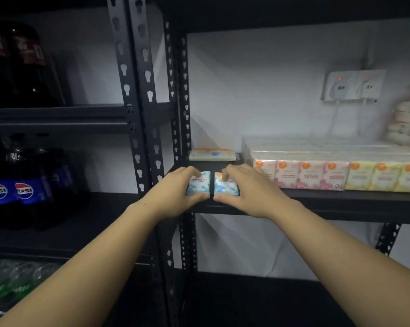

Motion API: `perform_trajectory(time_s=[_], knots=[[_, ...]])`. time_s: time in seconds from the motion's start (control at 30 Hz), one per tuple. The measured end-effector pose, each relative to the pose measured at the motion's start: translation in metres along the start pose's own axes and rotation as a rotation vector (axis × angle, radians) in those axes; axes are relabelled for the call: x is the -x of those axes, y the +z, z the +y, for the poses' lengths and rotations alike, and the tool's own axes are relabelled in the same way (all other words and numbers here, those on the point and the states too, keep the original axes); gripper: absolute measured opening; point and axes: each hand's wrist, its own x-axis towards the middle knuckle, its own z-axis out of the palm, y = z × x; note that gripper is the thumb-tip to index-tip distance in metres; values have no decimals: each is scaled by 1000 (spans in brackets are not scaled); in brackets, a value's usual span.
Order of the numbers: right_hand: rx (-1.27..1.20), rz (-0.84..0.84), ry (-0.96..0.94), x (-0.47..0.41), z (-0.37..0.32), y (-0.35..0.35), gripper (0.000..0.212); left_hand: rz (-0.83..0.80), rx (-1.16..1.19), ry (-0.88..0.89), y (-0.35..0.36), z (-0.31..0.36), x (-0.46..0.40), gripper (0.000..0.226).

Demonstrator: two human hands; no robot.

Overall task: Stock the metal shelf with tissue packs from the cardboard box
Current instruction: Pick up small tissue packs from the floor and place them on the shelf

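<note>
On the far left, dark Pepsi bottles (22, 185) are stood on a neighbouring rack, apart from the work. Just right of the black slotted upright (138, 114), the left hand (173, 197) is held at the near edge of the metal shelf (340, 199). Its fingers (187, 172) are curled over the top of a blue mini tissue pack (198, 185) and the thumb is set under its near lower edge, so the pack is pinched upright with its label facing outward. Touching or almost touching it on the right, a second blue mini tissue pack (225, 186) is pinched in the same way by the right hand (251, 192), fingers on top and thumb below. The two packs appear to be set side by side so that a front-facing row is begun at the empty left end of the shelf. Behind them, far on the shelf, a flat tissue pack (212, 155) is laid on its side. Further right, the rose-scented pink packs (312, 175) and then the yellow packs (383, 177) are lined along the shelf front in the same label-out manner. Wall sockets (353, 86) are seen on the wall behind. The cardboard box is not in view.
</note>
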Motion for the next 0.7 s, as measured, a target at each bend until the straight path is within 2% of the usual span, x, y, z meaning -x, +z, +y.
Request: perform_trajectory(time_s=[0.07, 0.17, 0.27, 0.4, 0.53, 0.7], knots=[[-61, -24, -9, 0, 4, 5, 50, 8, 0, 23, 6, -5, 0, 60], [-98, 30, -10, 6, 9, 10, 52, 69, 39, 19, 11, -9, 5, 62], [-136, 69, 19, 9, 11, 14, 51, 138, 70, 30, 12, -10, 10, 51], [-162, 104, 48, 4, 4, 18, 46, 145, 71, 31, 11, -10, 5, 38], [-191, 134, 69, -4, 0, 23, 42, 153, 75, 24, 12, -11, 1, 38], [-183, 142, 73, -6, 2, 25, 46, 165, 78, 13, 15, -13, 2, 43]])
